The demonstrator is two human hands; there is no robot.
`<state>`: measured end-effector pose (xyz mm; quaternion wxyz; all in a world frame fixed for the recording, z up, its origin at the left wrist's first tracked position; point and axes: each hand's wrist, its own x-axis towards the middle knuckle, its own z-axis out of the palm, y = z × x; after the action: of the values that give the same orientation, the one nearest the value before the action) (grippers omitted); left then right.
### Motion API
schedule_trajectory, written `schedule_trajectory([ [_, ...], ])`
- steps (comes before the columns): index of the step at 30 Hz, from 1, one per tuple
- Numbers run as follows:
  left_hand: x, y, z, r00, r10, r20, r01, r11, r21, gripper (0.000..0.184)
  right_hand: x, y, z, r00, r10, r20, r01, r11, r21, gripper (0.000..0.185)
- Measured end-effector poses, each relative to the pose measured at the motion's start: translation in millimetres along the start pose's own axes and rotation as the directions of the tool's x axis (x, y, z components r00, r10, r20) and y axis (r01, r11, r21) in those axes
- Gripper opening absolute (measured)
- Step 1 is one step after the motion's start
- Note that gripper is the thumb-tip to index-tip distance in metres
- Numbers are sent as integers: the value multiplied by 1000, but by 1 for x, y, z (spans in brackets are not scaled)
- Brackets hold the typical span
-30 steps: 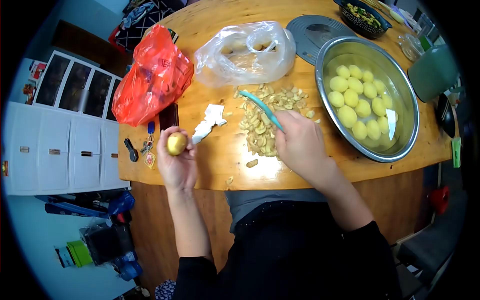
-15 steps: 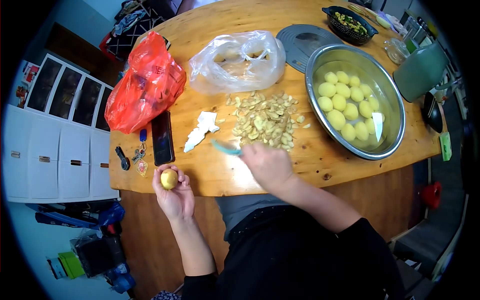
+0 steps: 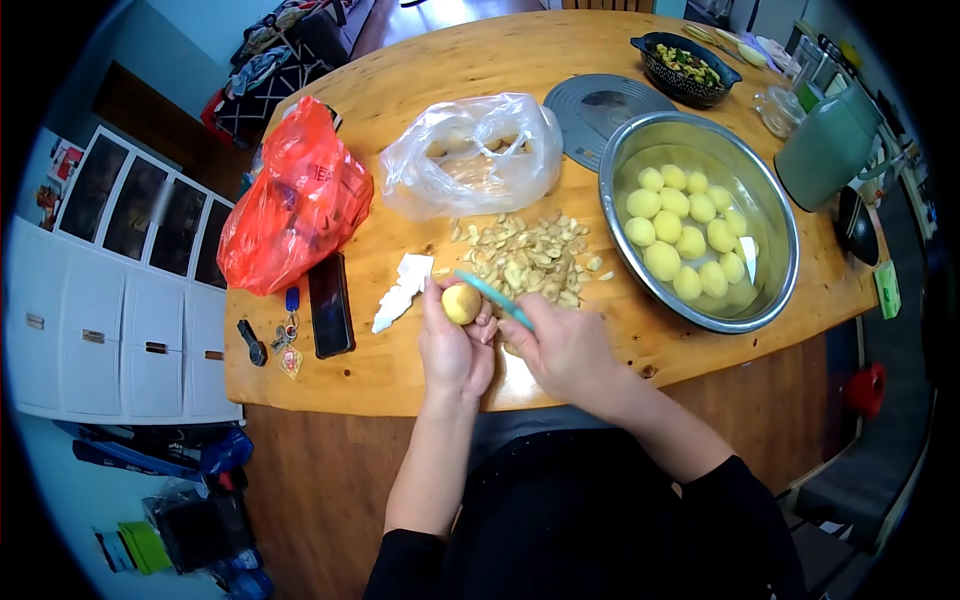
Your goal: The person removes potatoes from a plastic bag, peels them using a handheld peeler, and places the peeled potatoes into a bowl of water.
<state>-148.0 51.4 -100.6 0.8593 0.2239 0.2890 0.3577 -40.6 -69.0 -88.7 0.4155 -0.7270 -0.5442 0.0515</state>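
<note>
Near the table's front edge, my left hand (image 3: 456, 350) is closed around a potato (image 3: 461, 304), its yellowish top facing up. My right hand (image 3: 570, 345) grips a teal-handled peeler (image 3: 494, 298), whose far end reaches the potato's right side; its blade is too small to make out. Just beyond both hands lies a pile of potato peelings (image 3: 530, 255). To the right stands a large steel basin (image 3: 612, 205) holding several peeled yellow potatoes (image 3: 662, 262) in water, with a white blade-like piece (image 3: 749, 260) among them.
A clear plastic bag (image 3: 470, 155) with potatoes sits behind the peelings. Leftward are a red bag (image 3: 295, 205), phone (image 3: 331, 305), keys (image 3: 291, 325) and crumpled tissue (image 3: 403, 291). A grey round mat (image 3: 600, 110), dark food dish (image 3: 687, 68) and green kettle (image 3: 828, 148) stand beyond the basin.
My left hand has brought the potato rightward and up over the table. My right hand has moved slightly right and down, bringing the peeler to the potato. The view has shifted a little.
</note>
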Motion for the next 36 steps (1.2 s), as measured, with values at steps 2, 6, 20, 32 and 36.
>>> schedule_trajectory([
  [2,-3,-7,15,992,34,-121,-34,999,1,39,-7,-1,8,998,-58,-3,58,998,-8,22],
  [6,-4,-15,10,990,127,-61,-122,989,88,37,-9,0,10,995,-102,21,102,995,-21,19],
  [20,-7,-7,13,981,192,-29,-184,967,177,35,2,19,-9,988,129,90,-134,990,50,20],
  [32,2,-21,19,981,94,-172,-59,978,198,36,-6,3,8,998,-10,68,6,998,67,19],
  [36,-1,-15,18,980,152,-129,-113,956,270,28,6,12,6,984,118,134,-118,993,-3,21],
])
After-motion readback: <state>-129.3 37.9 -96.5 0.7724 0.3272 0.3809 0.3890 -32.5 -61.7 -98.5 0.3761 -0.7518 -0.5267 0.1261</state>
